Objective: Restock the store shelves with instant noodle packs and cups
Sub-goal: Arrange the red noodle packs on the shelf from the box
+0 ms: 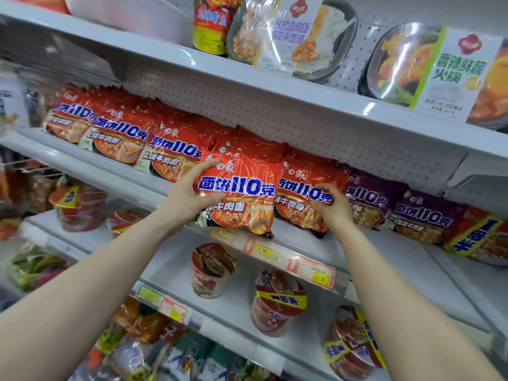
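A red instant noodle pack (pixel 242 193) with blue lettering stands at the front of the middle shelf (pixel 297 243). My left hand (pixel 192 188) grips its left edge, thumb across the front. My right hand (pixel 330 204) pinches the front of the neighbouring red noodle pack (pixel 302 193) just to the right. More red packs (pixel 118 138) line the shelf to the left in rows, and purple packs (pixel 379 199) stand to the right.
Noodle cups (pixel 213 269) and bowls (pixel 277 301) stand on the shelf below, behind price tags (pixel 264 253). Boxed ready meals (pixel 297 34) fill the top shelf. A yellow-banded pack (pixel 478 237) stands at the far right. Bagged goods lie on the lowest shelf.
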